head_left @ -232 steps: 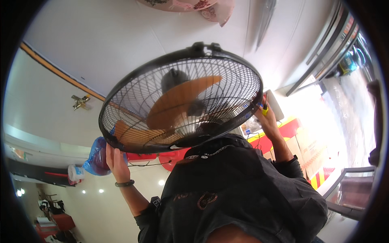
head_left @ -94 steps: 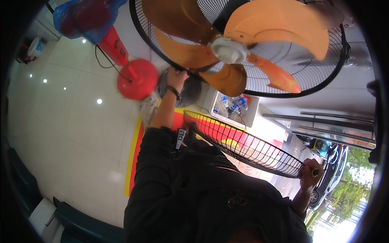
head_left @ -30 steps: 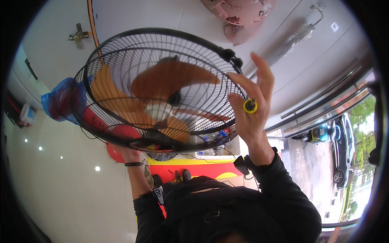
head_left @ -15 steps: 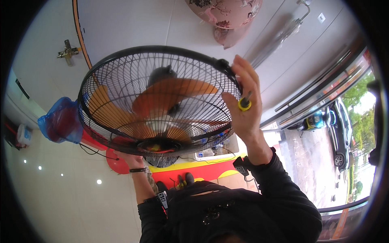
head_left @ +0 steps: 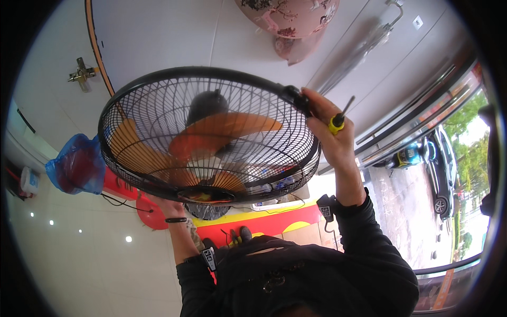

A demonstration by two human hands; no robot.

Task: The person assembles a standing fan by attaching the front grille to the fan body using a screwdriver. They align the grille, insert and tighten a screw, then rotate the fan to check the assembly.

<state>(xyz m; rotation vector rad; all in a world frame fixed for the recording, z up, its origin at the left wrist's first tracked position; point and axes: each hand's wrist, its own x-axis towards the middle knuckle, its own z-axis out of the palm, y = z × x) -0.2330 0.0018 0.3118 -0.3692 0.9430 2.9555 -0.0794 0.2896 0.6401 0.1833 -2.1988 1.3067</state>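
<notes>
A large fan (head_left: pixel 227 124) with a black wire cage and orange blades fills the middle of the view, tilted toward me. My right hand (head_left: pixel 340 148) is at the cage's upper right rim, thumb and fingers closed around a black clip (head_left: pixel 296 96) there. The same hand holds a screwdriver (head_left: pixel 336 124) with a yellow and black handle, its metal shaft pointing up and away. Below the cage's lower left edge is my left hand (head_left: pixel 170 207); its fingers are hidden behind the fan. The fan's motor housing (head_left: pixel 207 108) shows dark through the wires.
A blue plastic bag (head_left: pixel 76 164) covers something reddish at the left, beside a red stand (head_left: pixel 150 211). A pink patterned helmet (head_left: pixel 293 21) and a wrapped umbrella (head_left: pixel 354 53) hang ahead. Behind the fan is a white tray (head_left: pixel 266 205). Glass at the right shows a parked car (head_left: pixel 441 174).
My right hand has closed from spread fingers onto the clip at the rim. The screwdriver's shaft has swung into view. The fan sits slightly lower in the picture.
</notes>
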